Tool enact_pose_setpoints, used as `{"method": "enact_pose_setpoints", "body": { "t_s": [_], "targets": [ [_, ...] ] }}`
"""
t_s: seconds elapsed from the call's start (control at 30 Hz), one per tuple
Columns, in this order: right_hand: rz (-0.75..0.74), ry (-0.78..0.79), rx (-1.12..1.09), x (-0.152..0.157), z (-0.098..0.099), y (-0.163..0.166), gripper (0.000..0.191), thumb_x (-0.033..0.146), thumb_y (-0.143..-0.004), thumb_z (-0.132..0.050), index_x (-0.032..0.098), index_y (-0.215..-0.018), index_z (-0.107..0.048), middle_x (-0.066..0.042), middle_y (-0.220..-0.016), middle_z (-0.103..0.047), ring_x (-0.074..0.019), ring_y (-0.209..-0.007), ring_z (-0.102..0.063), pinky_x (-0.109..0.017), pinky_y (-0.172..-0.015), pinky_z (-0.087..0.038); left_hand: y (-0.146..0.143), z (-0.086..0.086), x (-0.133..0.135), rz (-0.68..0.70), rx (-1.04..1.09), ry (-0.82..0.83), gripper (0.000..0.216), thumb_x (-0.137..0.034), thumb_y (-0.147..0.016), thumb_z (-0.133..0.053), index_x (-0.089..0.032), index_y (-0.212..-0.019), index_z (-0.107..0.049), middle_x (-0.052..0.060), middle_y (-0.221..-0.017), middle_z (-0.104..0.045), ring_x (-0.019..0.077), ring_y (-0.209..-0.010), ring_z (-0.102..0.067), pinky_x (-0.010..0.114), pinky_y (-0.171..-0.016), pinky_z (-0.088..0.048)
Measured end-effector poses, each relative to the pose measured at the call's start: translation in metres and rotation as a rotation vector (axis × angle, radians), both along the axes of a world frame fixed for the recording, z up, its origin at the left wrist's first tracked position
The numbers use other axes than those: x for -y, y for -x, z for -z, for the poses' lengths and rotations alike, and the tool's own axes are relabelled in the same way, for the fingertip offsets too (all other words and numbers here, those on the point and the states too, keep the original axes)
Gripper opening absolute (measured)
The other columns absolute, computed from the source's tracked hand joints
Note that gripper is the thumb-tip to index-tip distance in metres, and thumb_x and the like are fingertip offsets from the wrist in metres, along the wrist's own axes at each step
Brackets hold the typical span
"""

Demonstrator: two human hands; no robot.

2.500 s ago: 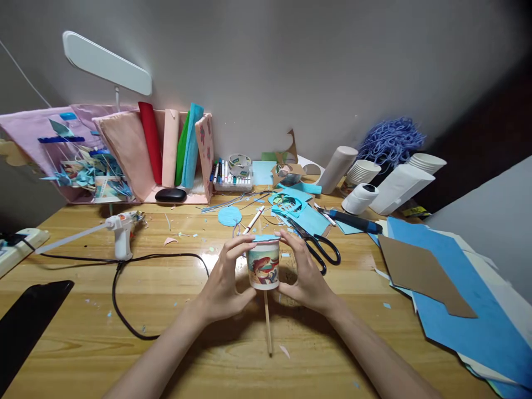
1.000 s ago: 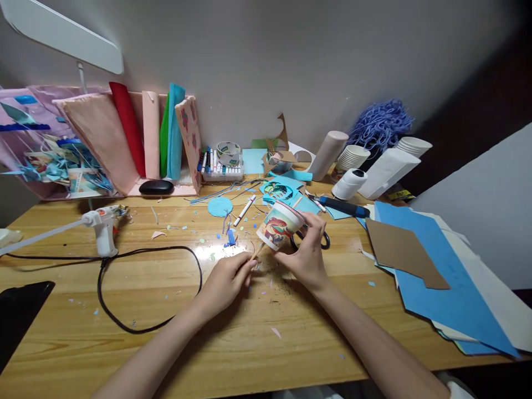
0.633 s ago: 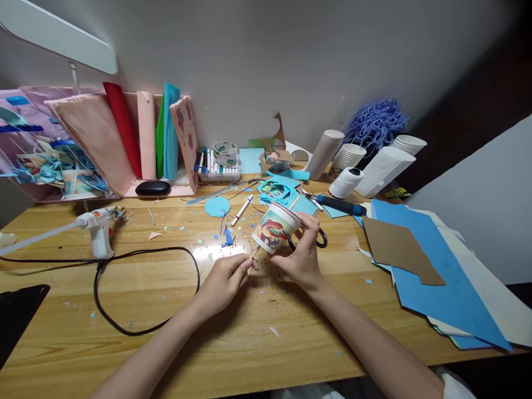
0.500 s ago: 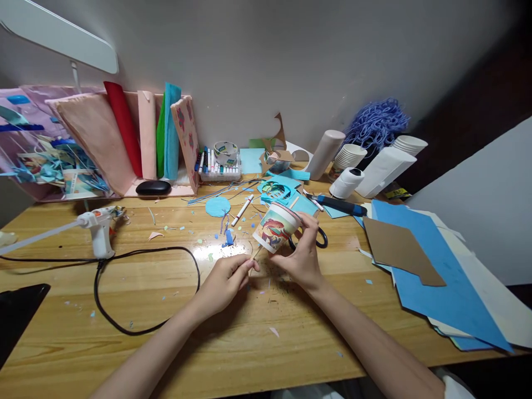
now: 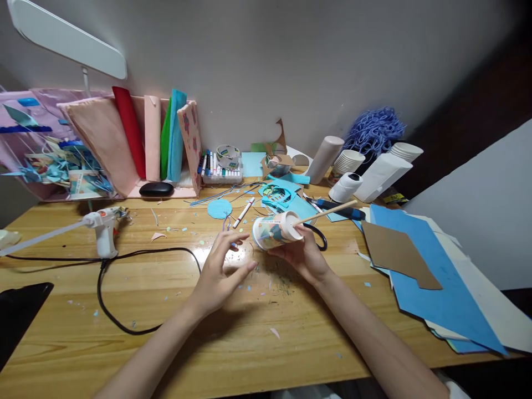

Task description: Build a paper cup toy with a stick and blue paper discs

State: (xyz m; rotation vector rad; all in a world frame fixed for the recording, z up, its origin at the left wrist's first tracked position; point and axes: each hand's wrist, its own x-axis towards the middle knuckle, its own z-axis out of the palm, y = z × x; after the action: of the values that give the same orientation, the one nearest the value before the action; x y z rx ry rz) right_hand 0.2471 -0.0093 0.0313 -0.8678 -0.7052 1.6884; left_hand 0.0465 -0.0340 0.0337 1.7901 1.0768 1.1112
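A printed paper cup [image 5: 272, 230] lies tipped sideways in my right hand [image 5: 305, 257], whose fingers are wrapped round it from the right. From the cup's right end a thin wooden stick [image 5: 328, 213] sticks out, pointing up and to the right. My left hand [image 5: 224, 271] is just left of the cup, holding nothing, its thumb and fingers apart. Behind my right hand, the black handle of a pair of scissors [image 5: 322, 238] shows in part on the table.
A white glue gun [image 5: 103, 230] with a black cable stands on the left. Cut blue paper, a marker [image 5: 243, 213] and scraps lie behind the cup. Blue and brown sheets [image 5: 432, 288] are stacked at right. Stacked paper cups [image 5: 348, 162] and blue yarn [image 5: 376, 130] sit at the back.
My left hand has let go of the stick and opened. The cup has been turned in my right hand, so the stick now points to the upper right instead of the lower left.
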Motion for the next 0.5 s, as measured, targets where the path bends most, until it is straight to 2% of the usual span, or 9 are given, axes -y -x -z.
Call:
{"method": "enact_pose_setpoints", "body": {
  "t_s": [0.1, 0.23, 0.27, 0.33, 0.43, 0.5],
  "targets": [
    [-0.155, 0.079, -0.123, 0.007, -0.001, 0.004, 0.037, 0.049, -0.076, -0.050, 0.020, -0.095, -0.063, -0.005, -0.092, -0.068, -0.0189, -0.078, -0.063, -0.030, -0.062, -0.053, -0.004, 0.006, 0.001, -0.005, -0.063, -0.054, 0.064, -0.035, -0.072, -0.068, -0.028, -0.129, -0.039, 0.009, -0.128, -0.043, 0.0237, -0.115, -0.045, 0.041, -0.099, -0.037],
    [-0.183, 0.124, -0.227, 0.011, 0.004, 0.003, 0.038, 0.052, -0.078, -0.048, 0.021, -0.097, -0.061, -0.004, -0.090, -0.069, -0.0178, -0.075, -0.063, -0.029, -0.059, -0.052, -0.006, 0.011, -0.001, 0.054, 0.022, 0.080, 0.089, -0.036, -0.063, -0.076, -0.027, -0.137, -0.028, 0.011, -0.136, -0.041, 0.0259, -0.122, -0.043, 0.041, -0.099, -0.039],
    [-0.175, 0.136, -0.246, 0.010, 0.006, 0.001, 0.040, 0.053, -0.079, -0.046, 0.022, -0.099, -0.060, -0.004, -0.089, -0.069, -0.0174, -0.073, -0.063, -0.028, -0.058, -0.052, -0.005, 0.011, -0.001, 0.078, 0.047, 0.115, 0.088, -0.035, -0.063, -0.076, -0.027, -0.137, -0.030, 0.011, -0.133, -0.044, 0.0253, -0.120, -0.045, 0.039, -0.098, -0.040],
    [-0.195, 0.159, -0.271, 0.007, 0.008, -0.003, 0.048, 0.057, -0.081, -0.039, 0.020, -0.105, -0.058, -0.007, -0.087, -0.069, -0.0170, -0.068, -0.062, -0.026, -0.053, -0.050, -0.004, 0.009, -0.002, 0.131, 0.070, 0.160, 0.072, -0.035, -0.068, -0.072, -0.025, -0.132, -0.040, 0.009, -0.123, -0.054, 0.0224, -0.111, -0.052, 0.036, -0.093, -0.044],
    [-0.297, 0.181, -0.299, 0.002, 0.009, -0.006, 0.061, 0.062, -0.083, -0.029, 0.014, -0.110, -0.056, -0.012, -0.084, -0.069, -0.0169, -0.063, -0.061, -0.023, -0.046, -0.046, -0.003, 0.004, -0.002, 0.150, 0.026, 0.163, 0.033, -0.036, -0.081, -0.058, -0.021, -0.111, -0.059, 0.005, -0.100, -0.064, 0.0165, -0.088, -0.060, 0.030, -0.082, -0.046],
    [-0.346, 0.193, -0.307, 0.001, 0.010, -0.006, 0.063, 0.062, -0.083, -0.026, 0.013, -0.112, -0.054, -0.012, -0.084, -0.069, -0.0165, -0.062, -0.060, -0.021, -0.043, -0.044, -0.004, 0.001, -0.001, 0.134, -0.046, 0.134, 0.025, -0.037, -0.085, -0.051, -0.019, -0.097, -0.064, 0.003, -0.087, -0.065, 0.0146, -0.080, -0.058, 0.027, -0.076, -0.044]
  ]
}}
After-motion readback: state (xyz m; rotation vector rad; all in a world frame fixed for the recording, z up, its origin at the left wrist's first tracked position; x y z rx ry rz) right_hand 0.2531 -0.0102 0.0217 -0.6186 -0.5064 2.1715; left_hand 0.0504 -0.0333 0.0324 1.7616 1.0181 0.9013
